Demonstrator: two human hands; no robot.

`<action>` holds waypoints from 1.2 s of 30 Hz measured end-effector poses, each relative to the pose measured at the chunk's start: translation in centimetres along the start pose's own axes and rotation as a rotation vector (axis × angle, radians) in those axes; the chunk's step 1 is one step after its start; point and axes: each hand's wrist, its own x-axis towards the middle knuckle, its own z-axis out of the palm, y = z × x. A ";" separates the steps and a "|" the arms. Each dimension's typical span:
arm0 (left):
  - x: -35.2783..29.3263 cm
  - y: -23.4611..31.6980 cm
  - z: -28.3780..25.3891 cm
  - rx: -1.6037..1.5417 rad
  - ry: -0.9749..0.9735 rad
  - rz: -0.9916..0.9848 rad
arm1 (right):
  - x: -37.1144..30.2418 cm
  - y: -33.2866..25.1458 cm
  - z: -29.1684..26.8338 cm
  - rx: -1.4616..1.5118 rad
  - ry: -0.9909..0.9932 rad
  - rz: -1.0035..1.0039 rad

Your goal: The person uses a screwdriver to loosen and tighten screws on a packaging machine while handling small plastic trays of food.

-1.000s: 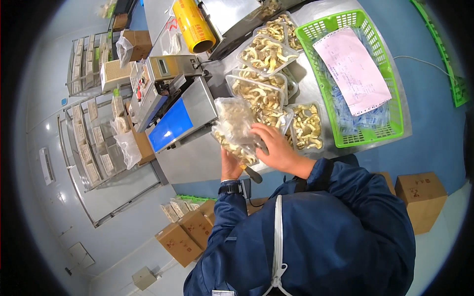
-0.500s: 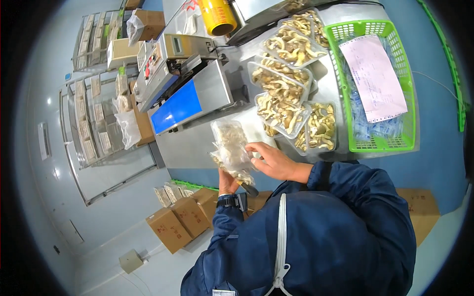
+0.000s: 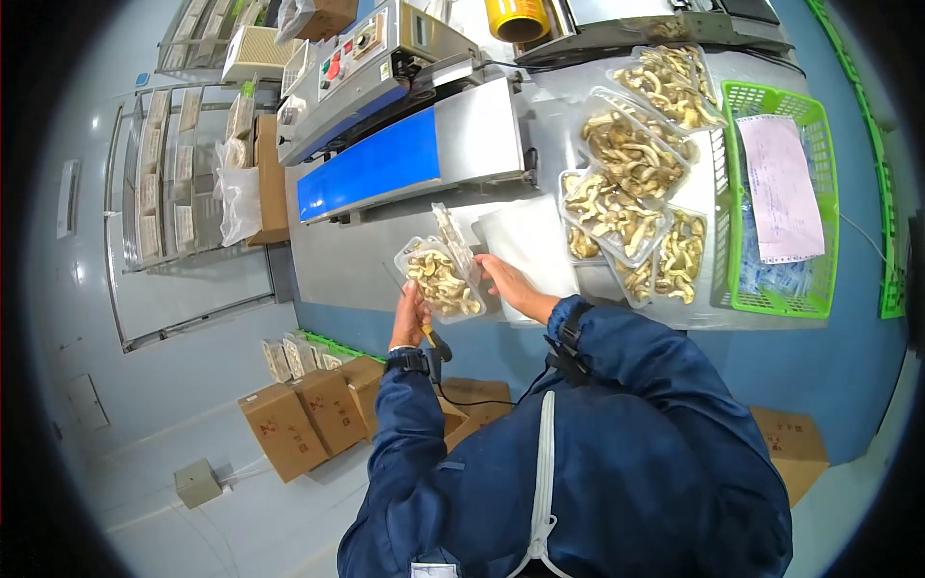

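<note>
Mushroom tray (image 3: pixel 440 285) held at near edge of steel bench (image 3: pixel 332 260), blue-topped machine (image 3: pixel 371 173) beyond, green basket (image 3: pixel 782 302) at far right. Filled trays (image 3: pixel 636 159) bunched beside basket. Filling looks done in bunch and in held tray, whose top looks uncovered. Clear plastic piece (image 3: pixel 450 236) stands tilted beside it; lid or second tray, cannot tell. Left hand (image 3: pixel 409 313) clasps tray's side; right hand (image 3: pixel 511 286) reaches clear piece, whether pinching cannot tell.
</note>
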 end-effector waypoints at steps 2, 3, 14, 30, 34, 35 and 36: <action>1.0 1.2 -0.7 0.062 -0.002 0.020 | 2.1 0.8 0.6 0.122 0.005 0.074; 1.3 1.6 -1.3 0.098 0.030 0.035 | 2.9 1.0 1.2 0.117 0.009 0.073; 4.2 0.8 -1.3 0.396 0.257 0.337 | -8.0 -7.0 -2.5 -0.223 0.191 -0.116; -7.6 6.4 24.6 0.514 -0.615 0.250 | -12.7 -21.6 -19.5 0.002 1.053 -0.556; -8.4 7.8 27.9 0.516 -0.631 0.319 | -11.7 -24.3 -21.9 0.159 0.896 -0.415; -8.6 7.9 28.4 0.529 -0.630 0.331 | -11.6 -24.8 -22.2 0.108 0.874 -0.365; -8.8 8.2 28.8 0.515 -0.622 0.318 | -11.6 -25.2 -22.5 0.098 0.835 -0.341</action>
